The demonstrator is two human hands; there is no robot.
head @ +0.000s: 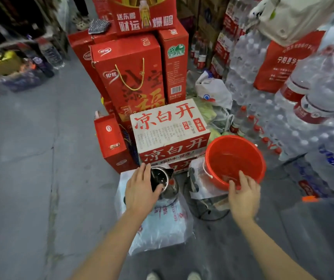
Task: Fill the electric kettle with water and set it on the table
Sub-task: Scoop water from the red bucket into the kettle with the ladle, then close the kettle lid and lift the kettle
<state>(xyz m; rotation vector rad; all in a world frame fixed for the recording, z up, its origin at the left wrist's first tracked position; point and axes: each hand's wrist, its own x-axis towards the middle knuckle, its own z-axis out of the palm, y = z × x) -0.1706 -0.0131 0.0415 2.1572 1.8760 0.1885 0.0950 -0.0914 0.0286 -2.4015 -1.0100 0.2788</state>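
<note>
A steel electric kettle (167, 183) stands with its mouth uncovered on a plastic-wrapped pack (162, 223) on the floor. My left hand (140, 190) rests on its left side, thumb hooked over the rim, gripping it. To the right a red bucket (234, 158) sits tilted on a wrapped bundle (202, 186), a little water visible inside. My right hand (244, 197) holds the bucket's near rim, fingers curled over the edge.
Red gift boxes (129, 77) and a white and red carton (168, 126) are stacked right behind the kettle. Shrink-wrapped packs of water bottles (313, 118) fill the right side. Grey concrete floor (30, 158) lies to the left. My shoes show at the bottom.
</note>
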